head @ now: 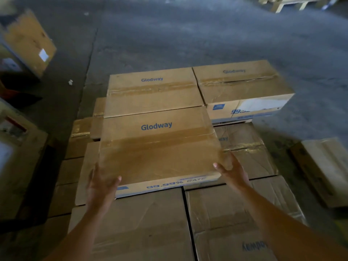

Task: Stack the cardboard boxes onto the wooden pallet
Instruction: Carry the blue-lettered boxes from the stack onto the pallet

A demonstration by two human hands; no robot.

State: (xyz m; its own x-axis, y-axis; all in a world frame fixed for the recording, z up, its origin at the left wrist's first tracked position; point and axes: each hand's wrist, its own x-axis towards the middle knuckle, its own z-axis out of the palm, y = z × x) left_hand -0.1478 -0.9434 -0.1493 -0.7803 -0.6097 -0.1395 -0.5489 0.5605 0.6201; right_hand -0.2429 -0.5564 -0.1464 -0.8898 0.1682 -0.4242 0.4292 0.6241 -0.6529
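Observation:
A taped cardboard box marked "Glodway" (158,147) lies on top of the stack in front of me. My left hand (102,185) grips its near left corner and my right hand (230,171) holds its near right corner. Two more Glodway boxes lie behind it in the same upper layer, one directly behind (153,91) and one at the back right (243,85). Below them a layer of larger cardboard boxes (143,223) covers the stack. The wooden pallet underneath is hidden by the boxes.
Loose cardboard boxes stand on the floor at the left (28,42) and at the right (323,170). A pale wooden pallet (282,2) shows at the top right. Grey concrete floor (188,34) stretches beyond the stack.

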